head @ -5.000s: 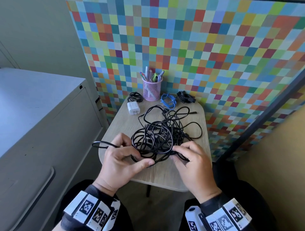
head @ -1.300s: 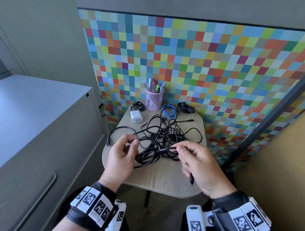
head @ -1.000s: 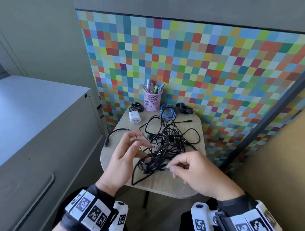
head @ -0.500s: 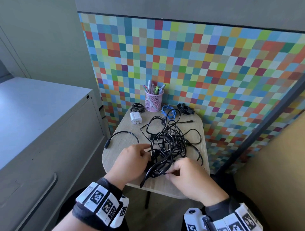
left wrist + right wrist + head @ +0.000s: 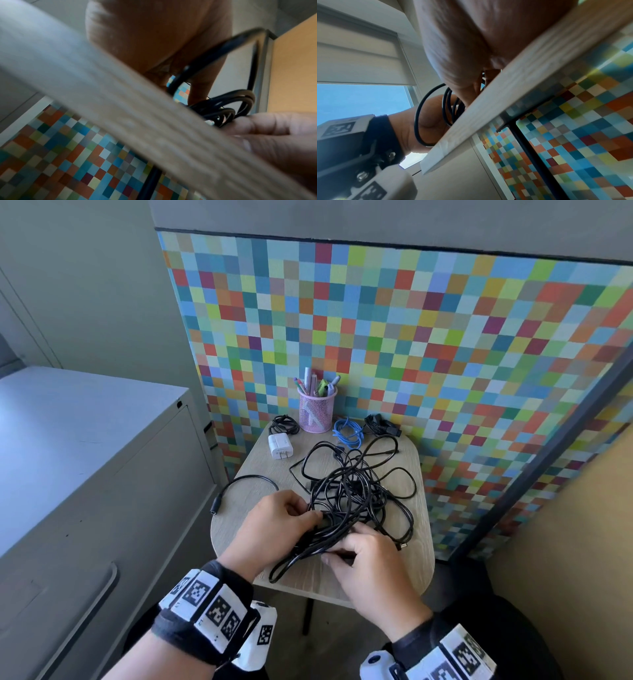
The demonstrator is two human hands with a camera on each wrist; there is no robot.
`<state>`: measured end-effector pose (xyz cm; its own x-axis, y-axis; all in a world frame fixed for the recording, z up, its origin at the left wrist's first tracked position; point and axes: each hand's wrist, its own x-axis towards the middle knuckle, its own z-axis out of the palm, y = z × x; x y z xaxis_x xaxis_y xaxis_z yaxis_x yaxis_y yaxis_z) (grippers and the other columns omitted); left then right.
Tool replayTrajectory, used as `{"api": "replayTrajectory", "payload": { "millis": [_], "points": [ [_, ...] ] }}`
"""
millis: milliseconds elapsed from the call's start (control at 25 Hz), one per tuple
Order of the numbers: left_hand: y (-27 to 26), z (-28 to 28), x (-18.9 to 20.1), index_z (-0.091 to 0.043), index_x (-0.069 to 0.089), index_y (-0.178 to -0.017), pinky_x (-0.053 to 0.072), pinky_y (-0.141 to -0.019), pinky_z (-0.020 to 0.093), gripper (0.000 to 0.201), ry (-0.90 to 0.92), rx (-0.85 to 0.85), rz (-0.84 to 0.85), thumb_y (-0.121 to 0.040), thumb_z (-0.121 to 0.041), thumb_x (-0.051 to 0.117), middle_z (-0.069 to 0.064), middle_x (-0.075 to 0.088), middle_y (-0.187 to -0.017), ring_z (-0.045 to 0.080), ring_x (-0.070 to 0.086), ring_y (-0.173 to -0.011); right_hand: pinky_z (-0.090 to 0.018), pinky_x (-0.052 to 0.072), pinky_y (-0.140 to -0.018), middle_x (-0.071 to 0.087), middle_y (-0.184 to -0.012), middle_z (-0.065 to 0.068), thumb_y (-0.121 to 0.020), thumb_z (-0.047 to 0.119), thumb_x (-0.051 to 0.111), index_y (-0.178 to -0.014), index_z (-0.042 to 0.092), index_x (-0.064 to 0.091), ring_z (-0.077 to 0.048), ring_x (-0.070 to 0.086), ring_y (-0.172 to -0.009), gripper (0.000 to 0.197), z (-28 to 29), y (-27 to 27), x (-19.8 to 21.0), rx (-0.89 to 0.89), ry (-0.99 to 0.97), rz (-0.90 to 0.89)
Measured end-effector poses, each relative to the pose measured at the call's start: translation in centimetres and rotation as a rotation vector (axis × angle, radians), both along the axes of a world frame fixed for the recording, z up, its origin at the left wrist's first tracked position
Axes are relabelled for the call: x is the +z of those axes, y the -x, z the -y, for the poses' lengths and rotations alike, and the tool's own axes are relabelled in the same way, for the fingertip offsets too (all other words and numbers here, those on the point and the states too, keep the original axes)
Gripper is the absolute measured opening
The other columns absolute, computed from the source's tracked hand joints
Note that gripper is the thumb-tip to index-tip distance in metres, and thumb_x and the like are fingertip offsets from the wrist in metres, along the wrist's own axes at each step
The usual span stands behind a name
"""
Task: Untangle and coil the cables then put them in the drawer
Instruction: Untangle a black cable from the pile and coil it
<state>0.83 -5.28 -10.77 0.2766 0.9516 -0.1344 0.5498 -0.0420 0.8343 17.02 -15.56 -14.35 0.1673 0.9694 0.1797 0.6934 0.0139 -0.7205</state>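
On the small light-wood worktop (image 5: pixel 236 505) lay the tangled heap of black cables (image 5: pixel 352 491). The left hand (image 5: pixel 277 529) and right hand (image 5: pixel 373 570) met at its near edge, fingers curled, each gripping strands of the bundle.

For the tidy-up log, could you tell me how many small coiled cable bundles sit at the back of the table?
3: a black bundle left of the pink pen cup, a blue bundle right of it, and another black bundle further right. Others may be hidden in the big tangle.
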Motion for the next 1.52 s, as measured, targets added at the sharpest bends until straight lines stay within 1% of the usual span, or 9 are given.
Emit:
{"api": "replayTrajectory", "payload": {
  "millis": [240, 360, 520, 720, 880, 1040, 1240, 1360, 1520],
  "points": [
    [0.9, 1.2, 0.3, -0.023, 0.068, -0.097, 0.054, -0.073, 0.037, 0.015, 0.046, -0.013, 0.286, -0.088, -0.027, 0.08, 0.002, 0.078, -0.081, 0.014, 0.068, -0.067, -0.023, 0.057, -0.086, 0.072, -0.098, 0.022, -0.081, 0.034, 0.079, -0.089, 0.026, 0.083, 0.002, 0.068, -0.096, 0.012, -0.4, 0.6, -0.2, -0.02, -0.184, -0.039],
    [0.9, 1.9, 0.6, -0.036, 0.067, -0.11, 0.058, -0.082, 0.032, 0.023, 0.001, -0.066, 0.291, -0.093, -0.025, 0.076, -0.005, 0.08, -0.085, 0.013, 0.076, -0.081, -0.015, 0.053, -0.079, 0.072, -0.09, 0.02, -0.08, 0.022, 0.087, -0.08, 0.023, 0.082, 0.003, 0.067, -0.089, 0.005, -1.2, 0.6, -0.4, -0.073, -0.224, -0.046],
    [1.3, 1.6, 0.3, -0.029, 0.067, -0.11, 0.059, -0.08, 0.04, 0.022, 0.001, -0.088, 0.316, -0.094, -0.017, 0.075, 0.002, 0.08, -0.082, 0.017, 0.074, -0.074, -0.027, 0.058, -0.08, 0.075, -0.089, 0.015, -0.082, 0.024, 0.085, -0.083, 0.02, 0.083, -0.002, 0.07, -0.089, 0.005, -1.5, 0.8, 0.0, -0.059, -0.197, -0.116],
    [2.3, 1.2, -0.7, -0.028, 0.071, -0.111, 0.057, -0.081, 0.032, 0.023, -0.059, 0.007, 0.411, -0.095, -0.012, 0.073, 0.004, 0.078, -0.084, 0.017, 0.073, -0.077, -0.025, 0.059, -0.08, 0.077, -0.084, 0.019, -0.085, 0.023, 0.084, -0.087, 0.03, 0.084, 0.001, 0.072, -0.084, 0.007, -0.2, -2.0, 5.2, 0.179, 0.085, -0.041],
    [2.1, 1.4, -1.0, -0.024, 0.075, -0.111, 0.055, -0.084, 0.026, 0.02, -0.1, 0.01, 0.463, -0.097, -0.011, 0.07, 0.0, 0.077, -0.081, 0.014, 0.071, -0.08, -0.029, 0.056, -0.06, 0.071, -0.069, 0.011, -0.085, 0.012, 0.08, -0.083, 0.029, 0.081, -0.014, 0.064, -0.06, 0.017, -0.4, -4.8, 9.5, -0.016, -0.245, -0.013],
    [1.9, 1.6, -1.3, -0.03, 0.078, -0.109, 0.057, -0.078, 0.039, 0.016, -0.15, -0.019, 0.463, -0.094, -0.023, 0.075, 0.003, 0.067, -0.073, 0.022, 0.062, -0.07, -0.011, 0.045, -0.068, 0.071, -0.102, 0.02, -0.081, 0.021, 0.086, -0.107, 0.031, 0.081, 0.006, 0.06, -0.069, 0.029, -2.8, -3.8, 8.9, 0.04, -0.231, 0.144],
    [1.9, 2.1, -1.5, -0.041, 0.07, -0.104, 0.04, -0.06, 0.025, 0.033, -0.246, -0.001, 0.286, -0.077, -0.035, 0.089, -0.012, 0.039, -0.062, 0.009, 0.038, -0.059, -0.024, 0.052, -0.063, 0.069, -0.086, 0.019, -0.085, 0.025, 0.084, -0.095, 0.032, 0.083, 0.006, 0.056, -0.067, 0.012, -3.7, -2.2, 6.5, 0.013, -0.207, 0.221],
    [1.5, 2.3, -1.6, -0.042, 0.067, -0.104, 0.041, -0.063, 0.017, 0.024, -0.373, 0.053, 0.217, -0.088, -0.028, 0.079, -0.015, 0.049, -0.068, 0.005, 0.047, -0.061, -0.031, 0.058, -0.069, 0.071, -0.092, 0.016, -0.088, 0.019, 0.082, -0.096, 0.025, 0.083, -0.002, 0.063, -0.076, 0.011, -3.4, -2.1, 6.5, 0.028, -0.302, 0.213],
    [1.2, 1.6, -1.7, -0.033, 0.07, -0.104, 0.038, -0.06, 0.011, 0.017, -0.382, 0.147, 0.16, -0.095, -0.019, 0.067, -0.012, 0.057, -0.083, 0.005, 0.052, -0.064, -0.019, 0.049, -0.062, 0.069, -0.08, 0.016, -0.091, 0.012, 0.077, -0.094, 0.022, 0.077, -0.004, 0.062, -0.067, 0.01, -2.7, -2.8, 7.4, 0.015, -0.326, 0.144]
  ]
}}
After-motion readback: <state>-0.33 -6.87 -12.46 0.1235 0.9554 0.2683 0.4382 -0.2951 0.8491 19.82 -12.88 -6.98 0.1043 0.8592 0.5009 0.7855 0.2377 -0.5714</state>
